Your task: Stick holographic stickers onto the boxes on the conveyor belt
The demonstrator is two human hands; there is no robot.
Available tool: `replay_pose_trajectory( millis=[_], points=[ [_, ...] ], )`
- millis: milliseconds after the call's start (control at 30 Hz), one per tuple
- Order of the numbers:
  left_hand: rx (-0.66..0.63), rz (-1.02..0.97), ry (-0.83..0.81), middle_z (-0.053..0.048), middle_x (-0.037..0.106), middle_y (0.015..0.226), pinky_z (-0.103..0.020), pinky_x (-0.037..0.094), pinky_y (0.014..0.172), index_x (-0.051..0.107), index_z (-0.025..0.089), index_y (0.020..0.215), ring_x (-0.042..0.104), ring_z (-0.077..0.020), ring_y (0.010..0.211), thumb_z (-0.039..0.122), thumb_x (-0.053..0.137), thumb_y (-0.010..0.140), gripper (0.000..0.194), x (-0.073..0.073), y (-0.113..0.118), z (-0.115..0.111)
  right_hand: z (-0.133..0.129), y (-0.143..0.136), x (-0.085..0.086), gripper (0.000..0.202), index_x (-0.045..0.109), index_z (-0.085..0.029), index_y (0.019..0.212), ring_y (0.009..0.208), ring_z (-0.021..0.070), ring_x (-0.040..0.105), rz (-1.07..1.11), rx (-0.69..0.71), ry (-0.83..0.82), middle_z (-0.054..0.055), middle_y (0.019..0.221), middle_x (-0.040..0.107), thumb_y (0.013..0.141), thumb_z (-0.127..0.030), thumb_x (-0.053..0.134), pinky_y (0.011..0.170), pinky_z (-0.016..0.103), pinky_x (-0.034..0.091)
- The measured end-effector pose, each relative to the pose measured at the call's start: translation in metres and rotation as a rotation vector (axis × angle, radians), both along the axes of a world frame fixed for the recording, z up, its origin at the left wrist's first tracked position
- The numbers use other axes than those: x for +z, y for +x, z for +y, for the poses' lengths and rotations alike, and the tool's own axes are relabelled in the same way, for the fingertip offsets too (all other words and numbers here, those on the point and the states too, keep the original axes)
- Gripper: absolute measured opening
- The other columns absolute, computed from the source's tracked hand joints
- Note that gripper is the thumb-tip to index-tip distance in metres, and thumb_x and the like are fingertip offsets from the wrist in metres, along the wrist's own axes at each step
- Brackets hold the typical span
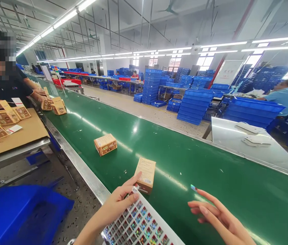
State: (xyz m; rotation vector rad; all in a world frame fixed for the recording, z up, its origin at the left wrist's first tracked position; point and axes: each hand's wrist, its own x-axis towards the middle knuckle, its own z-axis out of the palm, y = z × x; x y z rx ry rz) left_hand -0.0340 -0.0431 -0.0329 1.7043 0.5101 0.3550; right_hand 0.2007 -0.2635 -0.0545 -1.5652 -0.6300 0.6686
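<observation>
My left hand (pixel 123 200) is closed on the corner of a white sheet (pixel 146 221) with rows of shiny holographic stickers. Its index finger reaches over a brown printed carton (pixel 145 172) and touches the near left part of its top. To the right, over the green belt, my right hand (pixel 214 211) has its fingers apart. One small holographic sticker (pixel 193 187) clings to the tip of its index finger. A second closed carton (pixel 105 144) lies on the belt, farther off to the left.
A green conveyor belt (pixel 185 154) runs diagonally away to the far left. A co-worker (pixel 3 81) at the left handles open cartons (pixel 58 106) beside a cardboard-topped table (pixel 29 132). Blue crates (pixel 195 105) stand beyond the belt; a metal side table (pixel 225 136) adjoins at right.
</observation>
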Motion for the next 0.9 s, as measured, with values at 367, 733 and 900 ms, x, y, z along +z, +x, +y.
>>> replay_pose_trajectory(
  millis=[367, 733, 900],
  points=[
    [-0.145, 0.237, 0.187, -0.004, 0.030, 0.165, -0.055, 0.025, 0.121, 0.039, 0.021, 0.064, 0.018, -0.0328, 0.154, 0.044, 0.050, 0.096, 0.041, 0.007, 0.022, -0.041, 0.107, -0.012, 0.008, 0.052, 0.078, -0.017, 0.086, 0.121, 0.0358, 0.059, 0.285, 0.011, 0.077, 0.014, 0.121, 0.070, 0.063, -0.063, 0.085, 0.102, 0.044, 0.048],
    [-0.268, 0.224, 0.124, -0.003, 0.034, 0.163, -0.057, 0.028, 0.119, 0.042, 0.020, 0.062, 0.024, -0.0356, 0.152, 0.033, 0.052, 0.093, 0.035, 0.013, 0.035, -0.052, 0.086, -0.012, 0.006, 0.040, 0.075, -0.018, 0.078, 0.114, 0.0316, 0.062, 0.242, -0.003, 0.001, 0.010, 0.128, 0.067, 0.070, -0.057, 0.084, 0.091, 0.034, 0.051],
    [-0.318, 0.235, 0.146, -0.007, 0.031, 0.163, -0.059, 0.025, 0.121, 0.057, 0.018, 0.066, 0.022, -0.0386, 0.153, 0.030, 0.055, 0.093, 0.029, 0.010, 0.043, -0.059, 0.075, -0.014, 0.006, 0.041, 0.073, -0.019, 0.080, 0.111, 0.0328, 0.064, 0.178, -0.082, -0.030, 0.010, 0.131, 0.065, 0.073, -0.058, 0.081, 0.083, 0.035, 0.054]
  ],
)
